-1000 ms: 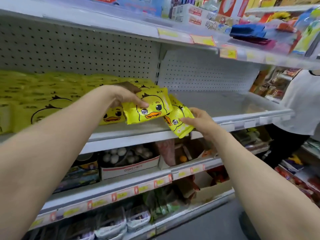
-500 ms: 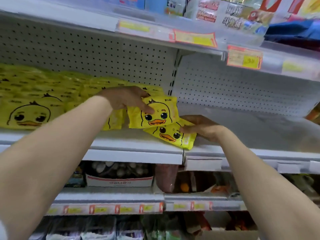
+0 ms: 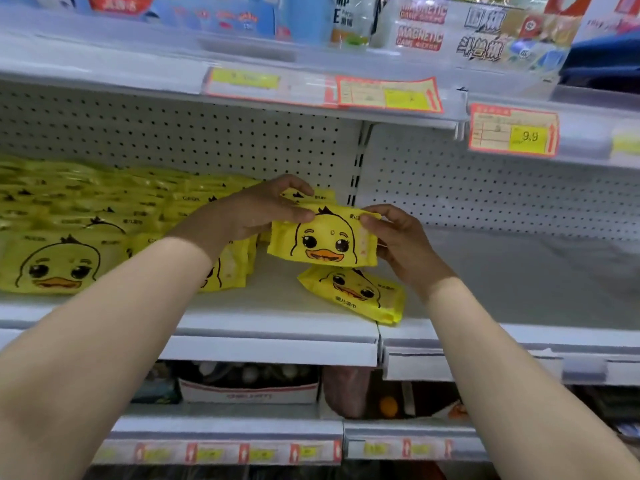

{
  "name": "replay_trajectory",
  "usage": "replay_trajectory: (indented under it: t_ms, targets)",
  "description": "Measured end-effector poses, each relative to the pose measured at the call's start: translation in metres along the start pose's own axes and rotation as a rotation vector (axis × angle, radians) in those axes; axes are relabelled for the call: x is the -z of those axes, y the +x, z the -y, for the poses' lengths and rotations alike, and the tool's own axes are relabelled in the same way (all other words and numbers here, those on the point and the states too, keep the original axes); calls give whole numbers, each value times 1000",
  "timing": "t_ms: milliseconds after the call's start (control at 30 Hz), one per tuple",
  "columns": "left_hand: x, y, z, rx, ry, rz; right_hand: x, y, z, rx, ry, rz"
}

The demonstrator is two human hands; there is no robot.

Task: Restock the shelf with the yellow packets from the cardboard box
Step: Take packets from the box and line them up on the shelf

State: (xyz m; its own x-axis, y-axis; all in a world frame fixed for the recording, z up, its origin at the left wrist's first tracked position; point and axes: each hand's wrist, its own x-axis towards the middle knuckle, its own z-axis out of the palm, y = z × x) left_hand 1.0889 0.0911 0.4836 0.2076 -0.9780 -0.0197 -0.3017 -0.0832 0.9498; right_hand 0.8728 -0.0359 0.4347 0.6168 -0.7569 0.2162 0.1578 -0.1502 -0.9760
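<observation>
the clearest writing is at 1 o'clock in the view: an orange-bordered price tag (image 3: 514, 131) clipped to the upper shelf rail, with "9.9" on its yellow patch. its other lines are too small to read. at 12 o'clock above it a clear box (image 3: 419, 27) bears "magnetic" twice in red capitals, beside bold chinese characters. more orange and yellow tags hang along that rail at 11 to 12 o'clock, blurred.

near the middle of the view both hands grasp one yellow packet (image 3: 322, 239), held upright with its face to the camera. it is a soft, glossy yellow pouch printed with a cartoon duck: black tuft, big dark eyes, orange bill, black outline. a short column of small dark characters sits by its top right corner, unreadable. the left hand (image 3: 256, 213) pinches its top left edge between thumb and fingers. the right hand (image 3: 398, 237) grips its right end, thumb on the front. whether its lower edge touches the shelf (image 3: 277, 327) cannot be told.

at 5 o'clock from it a second packet (image 3: 353, 294) lies flat and skewed near the shelf's front edge, duck face up. from 9 o'clock leftward, stocked packets (image 3: 62, 261) of the same print fill the shelf in rows. below, at 6 o'clock, a white carton (image 3: 247, 393) shows red lettering, blurred.
</observation>
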Motion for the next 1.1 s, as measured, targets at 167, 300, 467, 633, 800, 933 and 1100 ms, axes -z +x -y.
replay_trajectory:
  t_ms: [167,300,467,633,800,933,1100]
  targets:
    - [14,3,8,-68,-92,-23,-11,11,0,-7,53,-55]
    - [24,9,12,-27,-98,-74,-23,19,-4,-5,64,-88]
    - [41,20,15,-8,-15,-117,-32,30,-5,5,69,-113]
    - [50,34,11,-56,289,-153,-34,47,-11,-22,15,-126]
    - [51,50,16,-118,454,-217,-33,61,-16,-30,-59,-149]
    - [49,61,17,-148,505,-234,-33,72,-16,-24,-71,-211]
    - [49,70,28,-114,572,-233,-36,75,-24,-61,-121,-199]
